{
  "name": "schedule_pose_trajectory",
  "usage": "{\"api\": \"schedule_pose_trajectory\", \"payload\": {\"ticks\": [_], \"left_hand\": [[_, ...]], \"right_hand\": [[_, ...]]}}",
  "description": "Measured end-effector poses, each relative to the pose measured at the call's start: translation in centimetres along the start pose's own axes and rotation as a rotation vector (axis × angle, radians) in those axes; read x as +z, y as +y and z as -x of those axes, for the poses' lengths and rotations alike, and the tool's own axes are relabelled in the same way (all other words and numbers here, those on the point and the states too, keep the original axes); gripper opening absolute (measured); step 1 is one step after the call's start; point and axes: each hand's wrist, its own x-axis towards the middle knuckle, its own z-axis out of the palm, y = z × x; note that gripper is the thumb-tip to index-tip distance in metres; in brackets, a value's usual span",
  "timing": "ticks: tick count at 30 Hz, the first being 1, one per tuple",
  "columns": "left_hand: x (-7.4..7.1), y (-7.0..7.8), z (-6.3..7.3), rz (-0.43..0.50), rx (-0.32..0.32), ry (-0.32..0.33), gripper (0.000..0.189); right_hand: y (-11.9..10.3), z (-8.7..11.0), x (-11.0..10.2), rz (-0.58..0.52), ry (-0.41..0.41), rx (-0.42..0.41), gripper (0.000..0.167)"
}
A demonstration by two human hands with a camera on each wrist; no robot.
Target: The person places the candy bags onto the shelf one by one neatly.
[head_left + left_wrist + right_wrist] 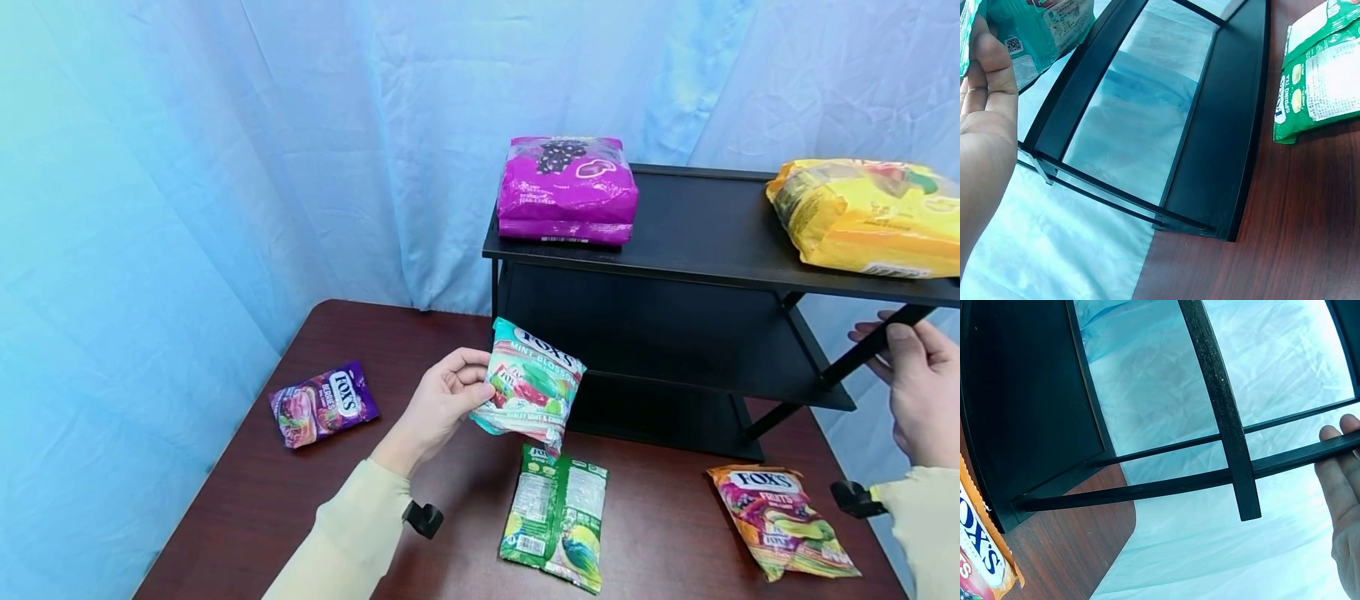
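Observation:
My left hand point(442, 404) pinches a teal Fox's mint candy bag point(532, 379) by its left edge, thumb in front. The bag is held up before the left part of a black three-tier shelf rack point(705, 221). In the left wrist view, the fingers point(1000, 81) bend against the bag's printed back. At the rack's right end, my right hand point(922, 383) grips a slanted side post point(858, 354), thumb on the near side. The right wrist view has fingers point(1338, 478) passing behind that bar. Below the held bag, a green candy bag point(555, 517) lies back-up on the table.
On the top shelf sit a purple bag point(566, 187) at left and a yellow bag point(877, 221) at right. A purple Fox's berries bag point(324, 404) lies on the table point(232, 517) at left, an orange Fox's fruits bag point(780, 521) at right. Blue cloth point(300, 167) hangs behind.

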Motion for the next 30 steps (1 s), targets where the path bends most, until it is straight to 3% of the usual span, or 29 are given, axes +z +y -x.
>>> {"api": "schedule_pose_trajectory", "payload": {"ticks": [7, 21, 30], "left_hand": [[0.2, -0.1, -0.3, 0.02, -0.014, 0.052, 0.032], [1.7, 0.4, 0.0, -0.037, -0.171, 0.292, 0.036], [2.9, 1.1, 0.1, -0.006, -0.258, 0.364, 0.036]], "right_hand": [[-0.1, -0.1, 0.2, 0.042, 0.023, 0.013, 0.041], [0.0, 0.0, 0.4, 0.061, 0.039, 0.013, 0.042], [-0.1, 0.0, 0.4, 0.062, 0.043, 0.022, 0.041]]}}
